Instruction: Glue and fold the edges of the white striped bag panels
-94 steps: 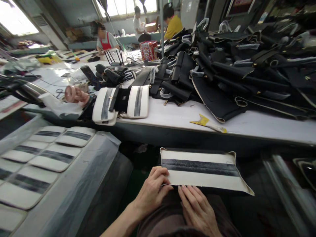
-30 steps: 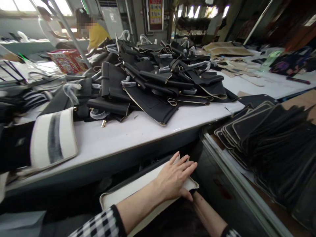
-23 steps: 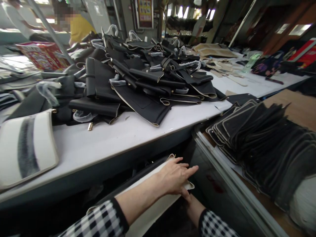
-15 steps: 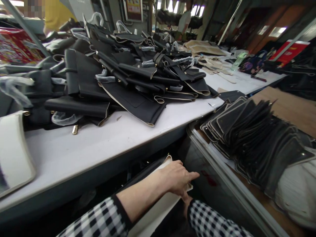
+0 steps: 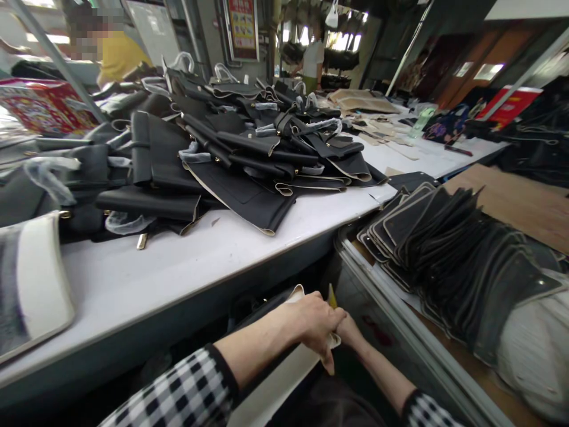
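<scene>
Below the table edge, a black leather bag piece with a pale inner face lies across my lap. My left hand is closed over its far end, fingers bent down around the pale edge. Right beside it and touching it, my right hand is closed, its fingertips partly hidden by the left. A yellow pointed thing sticks up at the right fingers; its lower part is hidden, so its kind cannot be made out.
Black bag pieces with plastic-wrapped handles are heaped on the white table. To the right, a stack of black panels lies on a metal-edged bench. A white-faced piece rests at left. People stand farther back.
My right hand has come up from behind the left to its right side, with the yellow thing now showing. The left index finger, stretched out before, is now bent down.
</scene>
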A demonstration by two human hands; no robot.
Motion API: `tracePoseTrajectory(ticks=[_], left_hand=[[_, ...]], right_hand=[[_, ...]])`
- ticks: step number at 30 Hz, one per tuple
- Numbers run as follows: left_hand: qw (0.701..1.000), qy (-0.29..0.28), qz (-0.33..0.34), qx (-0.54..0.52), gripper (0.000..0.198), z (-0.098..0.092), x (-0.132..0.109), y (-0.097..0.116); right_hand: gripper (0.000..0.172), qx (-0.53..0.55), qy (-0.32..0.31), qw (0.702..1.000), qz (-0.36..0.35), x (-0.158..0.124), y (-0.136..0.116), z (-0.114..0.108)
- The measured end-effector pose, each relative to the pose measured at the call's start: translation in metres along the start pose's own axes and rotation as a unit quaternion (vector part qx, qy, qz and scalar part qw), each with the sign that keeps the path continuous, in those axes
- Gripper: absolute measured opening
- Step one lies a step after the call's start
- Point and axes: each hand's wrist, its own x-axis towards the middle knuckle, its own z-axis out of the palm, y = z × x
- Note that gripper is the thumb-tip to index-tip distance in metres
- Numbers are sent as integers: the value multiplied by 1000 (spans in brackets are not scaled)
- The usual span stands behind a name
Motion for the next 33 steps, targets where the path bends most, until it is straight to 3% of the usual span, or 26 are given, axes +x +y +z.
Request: tracePoseTrajectory(ticks=[3,6,9,11,15,18,21,26,33], left_hand=[[999,14,-4,-52,73,-1,0,-1],[997,16,-9,-74,84,0,1,-4],[996,-6,-18,-82,90,0,2,-6],[995,-22,-36,-91,89,-3,4,-6],[992,-69,-67,-85,79,-17,6,-3],[988,-110,-68,-80,72,-27,8,-1],[986,-128,-66,-87,77,-33,11,0],[983,-158,-71,-65,80,-34,17,-4],[985,-157,-47,-57,53,-29,19,-11]], right_hand=[[42,18,-33,999,31,-25,30,-47],[49,57,-149,986,51,-58,42,-84],[50,84,-305,947,52,-80,24,-95],[50,60,-351,933,43,-83,3,-91],[49,-24,-337,941,33,-70,-26,-82],[44,-65,-311,948,22,-64,-31,-83],[42,-86,-305,949,3,-64,-35,-87],[33,-90,-330,940,-6,-64,-49,-82],[30,-93,-351,932,21,-57,-56,-77]])
